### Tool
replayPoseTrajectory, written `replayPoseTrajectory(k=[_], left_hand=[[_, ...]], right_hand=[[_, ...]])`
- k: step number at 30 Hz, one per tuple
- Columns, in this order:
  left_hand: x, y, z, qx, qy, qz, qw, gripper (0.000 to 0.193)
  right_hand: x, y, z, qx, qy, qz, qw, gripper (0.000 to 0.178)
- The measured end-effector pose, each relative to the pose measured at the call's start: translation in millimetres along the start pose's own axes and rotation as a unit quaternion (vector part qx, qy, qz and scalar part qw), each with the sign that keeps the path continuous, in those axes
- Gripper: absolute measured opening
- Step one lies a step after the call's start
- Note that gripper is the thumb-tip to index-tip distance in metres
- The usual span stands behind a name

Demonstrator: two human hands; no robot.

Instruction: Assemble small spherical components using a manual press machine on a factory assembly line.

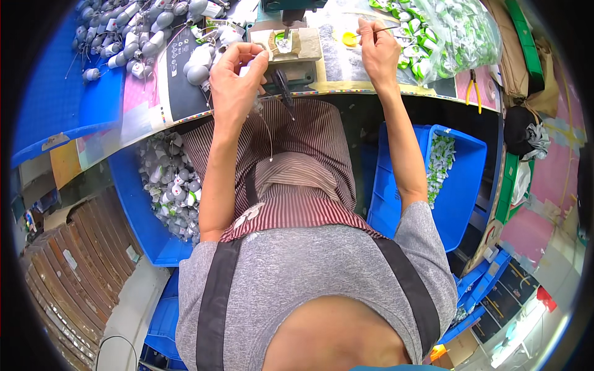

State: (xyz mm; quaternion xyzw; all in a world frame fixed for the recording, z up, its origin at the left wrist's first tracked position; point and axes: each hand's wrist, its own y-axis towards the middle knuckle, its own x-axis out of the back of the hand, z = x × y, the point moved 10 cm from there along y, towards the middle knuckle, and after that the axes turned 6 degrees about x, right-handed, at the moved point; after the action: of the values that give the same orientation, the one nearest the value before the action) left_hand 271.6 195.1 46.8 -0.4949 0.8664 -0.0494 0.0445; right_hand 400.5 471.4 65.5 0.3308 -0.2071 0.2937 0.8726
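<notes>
While the desk (346,73) is carrying the work, the blue tray (93,111) is occupying its left end, and the clear bag (461,43) is lying toward its right end. The press (291,5) is standing midway along the front edge, its block (303,48) sitting just behind that edge. The left hand (235,80) is hovering over the front edge, just left of the block, thumb and fingertips meeting in a pinch. The right hand (378,52) is hovering right of the block, fingers curled tight. Just left of it, a yellow disc (349,39) is lying on the desk. The left hand appears to be gripping a white part (245,71); a light, steady pinch should be serving best. The right hand is pinching a thin rod (390,28); the fingertips alone should be guiding it, clear of the press. Below the left hand, a wire (270,136) is dangling past the front edge; it should be hanging free, not snagging there.
</notes>
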Motion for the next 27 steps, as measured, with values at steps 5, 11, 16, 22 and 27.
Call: replayPoseTrajectory(k=[5, 11, 16, 22, 27], left_hand=[[2.2, -6.8, -7.8, -0.015, 0.123, -0.048, 0.991, 0.013], [-37.4, -40.1, -55.9, -0.317, 0.224, -0.033, 0.921, 0.010], [-55.5, -52.7, -46.8, -0.341, 0.334, -0.046, 0.878, 0.011], [-54.5, -52.8, -37.8, -0.326, 0.344, -0.040, 0.880, 0.010], [-55.7, -53.1, -36.0, -0.324, 0.342, -0.039, 0.882, 0.010]], right_hand=[[-5.4, 1.2, 9.3, 0.049, -0.023, 0.014, 0.998, 0.037], [-37.4, -4.8, 0.8, -0.146, 0.358, 0.058, 0.921, 0.031], [-72.0, -14.8, 56.1, -0.122, 0.384, 0.118, 0.908, 0.029], [-80.7, -16.2, 85.9, 0.027, 0.227, 0.145, 0.963, 0.031], [-85.6, -16.1, 95.0, 0.073, 0.143, 0.163, 0.974, 0.023]])
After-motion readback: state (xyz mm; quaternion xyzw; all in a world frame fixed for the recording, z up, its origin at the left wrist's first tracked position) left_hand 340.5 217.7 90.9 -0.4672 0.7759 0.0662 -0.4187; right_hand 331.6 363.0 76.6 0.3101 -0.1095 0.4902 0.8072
